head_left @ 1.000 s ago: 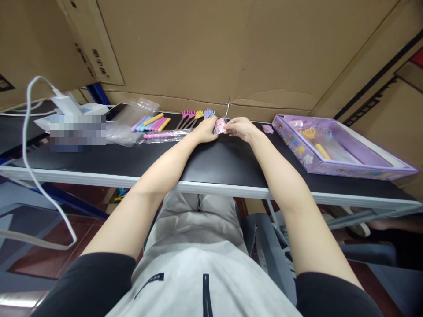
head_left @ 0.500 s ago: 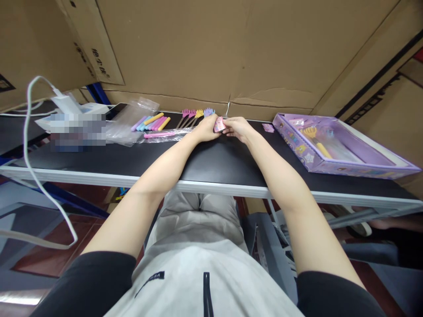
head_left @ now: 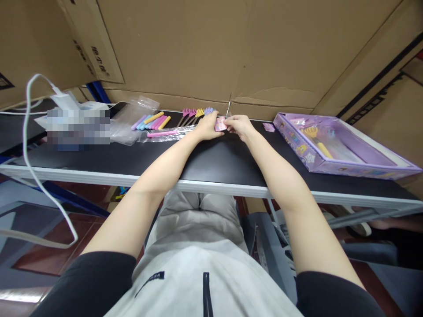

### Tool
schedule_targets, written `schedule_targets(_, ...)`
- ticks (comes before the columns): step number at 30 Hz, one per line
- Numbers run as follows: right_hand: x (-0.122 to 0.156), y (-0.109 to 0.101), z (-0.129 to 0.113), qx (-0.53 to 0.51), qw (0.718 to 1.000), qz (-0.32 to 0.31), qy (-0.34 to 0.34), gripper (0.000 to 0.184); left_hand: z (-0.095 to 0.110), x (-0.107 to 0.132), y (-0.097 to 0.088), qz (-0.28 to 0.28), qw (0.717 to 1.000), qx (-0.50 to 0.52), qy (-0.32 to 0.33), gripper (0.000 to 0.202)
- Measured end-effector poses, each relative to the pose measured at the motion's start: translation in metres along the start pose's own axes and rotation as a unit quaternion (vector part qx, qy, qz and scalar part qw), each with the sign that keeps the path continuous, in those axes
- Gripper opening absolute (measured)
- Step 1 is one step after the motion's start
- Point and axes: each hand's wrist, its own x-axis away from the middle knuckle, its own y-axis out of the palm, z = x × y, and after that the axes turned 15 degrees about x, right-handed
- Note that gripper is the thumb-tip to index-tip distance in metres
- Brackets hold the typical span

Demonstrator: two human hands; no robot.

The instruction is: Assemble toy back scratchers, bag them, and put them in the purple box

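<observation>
Both my hands meet over the far middle of the black table. Between them is a small pink printed card. My left hand is closed at the card's left side, its thumb along the lower edge. My right hand pinches the card's right edge. Left of them lies a clear plastic sleeve with a pink stick in it, its right end hidden behind my left hand. Just beyond stand out several claw-shaped heads on thin metal rods, among them a yellow claw head and a purple one.
Coloured handles lie beside clear plastic bags on the left. A white cable loops over the left table edge. At right sits an open purple box, a small pink card near it. Cardboard walls the back.
The pink card has turned to show more of its printed face and shifted slightly right. The sleeve with the pink stick has moved a little right. Both hands stay on the card.
</observation>
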Motion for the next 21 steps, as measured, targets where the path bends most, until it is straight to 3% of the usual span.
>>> schedule_targets(5,-0.008,-0.014,0.003,0.006,0.999,0.03,0.016,0.026,-0.003,0.004,-0.007,-0.012,0.998,-0.025,-0.055,0.085)
schedule_targets(14,-0.018,-0.029,0.012,-0.003,0.999,0.039,0.035,0.024,0.001,0.005,-0.014,-0.039,0.996,-0.041,-0.067,0.069)
schedule_targets(18,-0.026,-0.026,0.02,0.079,0.993,0.09,-0.011,0.023,0.001,0.004,-0.014,-0.039,0.998,-0.035,-0.048,0.059)
schedule_targets(21,-0.03,-0.022,0.025,0.168,0.973,0.141,-0.078,0.016,0.003,0.005,-0.014,-0.035,0.998,-0.036,-0.047,0.055)
